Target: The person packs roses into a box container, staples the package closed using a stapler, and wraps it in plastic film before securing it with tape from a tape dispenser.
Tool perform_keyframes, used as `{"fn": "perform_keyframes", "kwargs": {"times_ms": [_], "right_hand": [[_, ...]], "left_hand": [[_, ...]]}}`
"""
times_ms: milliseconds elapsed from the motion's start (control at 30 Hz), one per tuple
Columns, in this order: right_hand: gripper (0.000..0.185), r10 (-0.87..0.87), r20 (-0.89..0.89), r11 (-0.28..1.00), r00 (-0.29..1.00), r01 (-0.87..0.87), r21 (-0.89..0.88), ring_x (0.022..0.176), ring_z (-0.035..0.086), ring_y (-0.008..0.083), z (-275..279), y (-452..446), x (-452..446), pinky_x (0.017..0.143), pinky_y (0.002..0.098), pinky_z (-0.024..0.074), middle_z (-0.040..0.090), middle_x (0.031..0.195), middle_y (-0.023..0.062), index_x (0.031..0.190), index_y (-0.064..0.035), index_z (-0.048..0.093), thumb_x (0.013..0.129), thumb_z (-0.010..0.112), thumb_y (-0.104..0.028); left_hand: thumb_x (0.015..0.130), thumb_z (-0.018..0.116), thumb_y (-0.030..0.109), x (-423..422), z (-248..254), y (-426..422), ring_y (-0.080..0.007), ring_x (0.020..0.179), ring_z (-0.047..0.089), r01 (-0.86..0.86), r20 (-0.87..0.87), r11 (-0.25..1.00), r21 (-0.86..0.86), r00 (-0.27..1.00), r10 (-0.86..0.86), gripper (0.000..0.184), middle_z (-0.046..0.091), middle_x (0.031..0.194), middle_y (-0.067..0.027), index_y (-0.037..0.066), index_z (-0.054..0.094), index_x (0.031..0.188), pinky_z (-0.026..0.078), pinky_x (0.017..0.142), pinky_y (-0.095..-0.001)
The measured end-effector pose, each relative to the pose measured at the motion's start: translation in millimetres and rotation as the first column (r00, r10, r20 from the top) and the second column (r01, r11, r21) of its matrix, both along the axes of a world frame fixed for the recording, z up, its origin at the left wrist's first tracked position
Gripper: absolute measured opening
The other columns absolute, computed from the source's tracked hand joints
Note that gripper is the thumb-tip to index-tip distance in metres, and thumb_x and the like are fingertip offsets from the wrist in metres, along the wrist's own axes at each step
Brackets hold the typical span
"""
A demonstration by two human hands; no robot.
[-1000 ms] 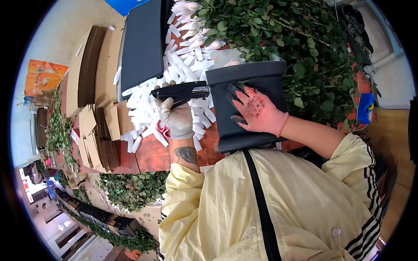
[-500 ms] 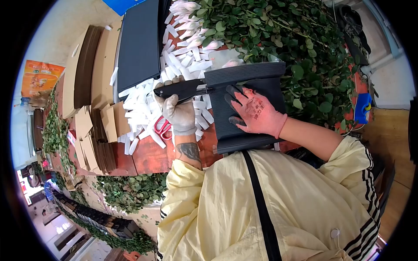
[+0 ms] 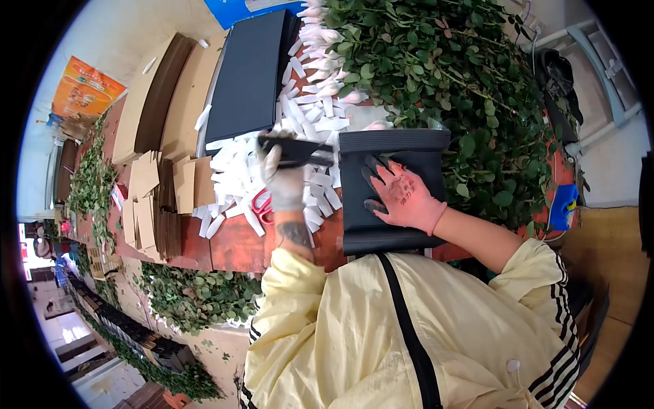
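Observation:
My left hand point(image 3: 283, 178), in a whitish glove, is closed around a black stapler point(image 3: 300, 151), blurred by motion. The stapler is just left of a black corrugated sheet point(image 3: 395, 235), folded over with ridged bands at its far and near ends. On the sheet lies my right hand point(image 3: 407, 194) in a pink glove with dark fingertips, palm down and fingers spread. Whatever is inside the fold is hidden. Red-handled scissors point(image 3: 262, 206) rest among many white sleeves point(image 3: 238, 170) beside my left wrist.
Leafy stems point(image 3: 436, 61) with sleeved pale buds point(image 3: 330, 58) cover the back right. A stack of flat black sheets point(image 3: 248, 75) and brown cardboard pieces point(image 3: 153, 198) stand left on the red table point(image 3: 235, 249). A blue tape dispenser-like object point(image 3: 562, 204) is right.
My left hand has drawn the stapler away from the sheet's left edge, where its tip was before. My right hand stays flat on the sheet. The whole view has shifted slightly.

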State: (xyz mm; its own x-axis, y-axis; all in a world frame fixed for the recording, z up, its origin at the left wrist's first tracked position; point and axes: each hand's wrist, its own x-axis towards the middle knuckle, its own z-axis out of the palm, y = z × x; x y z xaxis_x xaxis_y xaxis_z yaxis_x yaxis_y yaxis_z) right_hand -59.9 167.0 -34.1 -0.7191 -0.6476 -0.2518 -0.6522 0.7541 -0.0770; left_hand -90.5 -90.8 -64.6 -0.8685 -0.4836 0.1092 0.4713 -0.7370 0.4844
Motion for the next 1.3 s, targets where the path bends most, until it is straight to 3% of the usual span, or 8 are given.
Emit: {"fn": "perform_keyframes", "kwargs": {"times_ms": [167,300,700,900,967,1033,1100,1300], "right_hand": [[0.069,0.092,-0.237,0.987,0.967,-0.057,0.149,0.134,0.027,0.0311,-16.4,3.9,3.8,0.107,0.0431,0.0224,0.031,0.145,0.0135,0.134,-0.0087,0.041,0.083,0.040,-0.056],[0.068,0.057,-0.342,0.997,0.938,-0.068,-0.021,0.132,0.031,0.0323,-19.3,5.1,5.9,0.105,0.0435,0.0259,0.036,0.141,0.0148,0.131,-0.0067,0.043,0.081,0.048,-0.052],[0.067,0.041,-0.100,0.997,0.994,-0.035,0.062,0.129,0.033,0.0347,23.2,-12.8,-1.5,0.107,0.0399,0.0260,0.040,0.136,0.0187,0.126,-0.0021,0.047,0.076,0.059,-0.045],[0.068,-0.004,-0.076,0.998,0.997,0.008,0.059,0.129,0.034,0.0340,8.5,-6.8,-2.8,0.107,0.0402,0.0256,0.040,0.137,0.0164,0.127,-0.0057,0.048,0.075,0.059,-0.048],[0.069,0.046,-0.297,0.985,0.954,-0.093,-0.146,0.128,0.035,0.0321,-10.3,5.9,1.8,0.107,0.0402,0.0254,0.041,0.137,0.0155,0.128,-0.0066,0.047,0.075,0.058,-0.050],[0.066,0.037,-0.021,0.967,0.999,-0.042,-0.251,0.127,0.035,0.0317,19.4,12.2,-2.2,0.107,0.0418,0.0259,0.042,0.135,0.0153,0.129,-0.0058,0.046,0.075,0.064,-0.041],[0.063,-0.045,0.012,0.895,0.999,0.046,-0.445,0.125,0.038,0.0294,45.8,19.4,7.7,0.105,0.0411,0.0305,0.042,0.135,0.0147,0.130,-0.0050,0.045,0.076,0.065,-0.032],[0.043,0.215,0.716,0.382,0.665,0.618,-0.688,0.098,0.057,0.0149,93.7,13.3,17.9,0.077,0.0301,0.0525,0.051,0.121,0.0112,0.123,-0.0001,0.046,0.080,0.050,0.003]], "left_hand": [[0.066,0.053,-0.005,95.6,42.2,-53.3,-0.0236,0.085,0.058,0.147,0.414,0.710,-0.689,0.884,0.219,0.057,0.056,0.098,-0.0103,0.004,0.046,0.122,0.049,0.079,-0.0380],[0.056,0.061,0.002,151.1,-14.4,-89.3,-0.0318,0.082,0.057,0.502,0.255,-0.463,-0.730,0.830,0.496,0.061,0.057,0.095,-0.0179,0.007,0.052,0.115,0.047,0.075,-0.0399],[0.069,0.067,0.032,109.5,-17.9,-214.6,-0.0362,0.114,0.049,0.406,-0.275,-0.459,-0.790,0.436,0.857,0.058,0.055,0.115,-0.0214,0.003,0.051,0.117,0.040,0.095,-0.0425],[0.082,0.053,0.026,91.5,-7.6,-253.5,-0.0336,0.101,0.057,0.814,0.166,-0.074,-0.577,0.205,0.965,0.028,0.059,0.110,-0.0161,0.006,0.058,0.101,0.047,0.085,-0.0420],[0.089,0.046,0.020,114.6,-6.1,-254.0,-0.0306,0.094,0.060,0.597,-0.259,-0.534,-0.599,0.486,0.835,0.024,0.060,0.109,-0.0155,0.004,0.059,0.100,0.048,0.082,-0.0414],[0.093,0.043,0.019,113.3,24.1,-198.9,-0.0247,0.085,0.060,0.154,0.123,0.060,-0.986,0.447,0.886,0.025,0.059,0.106,-0.0142,0.002,0.059,0.101,0.049,0.076,-0.0378],[0.096,0.042,0.022,110.1,81.1,-96.8,-0.0185,0.078,0.058,-0.106,0.418,0.608,-0.787,0.634,0.651,0.029,0.059,0.098,-0.0116,-0.001,0.058,0.100,0.048,0.070,-0.0335],[0.091,0.047,0.046,128.2,61.3,28.8,-0.0197,0.079,0.058,0.695,0.610,0.344,-0.631,0.719,-0.333,0.051,0.061,0.091,-0.0118,-0.003,0.057,0.102,0.047,0.071,-0.0325]]}}
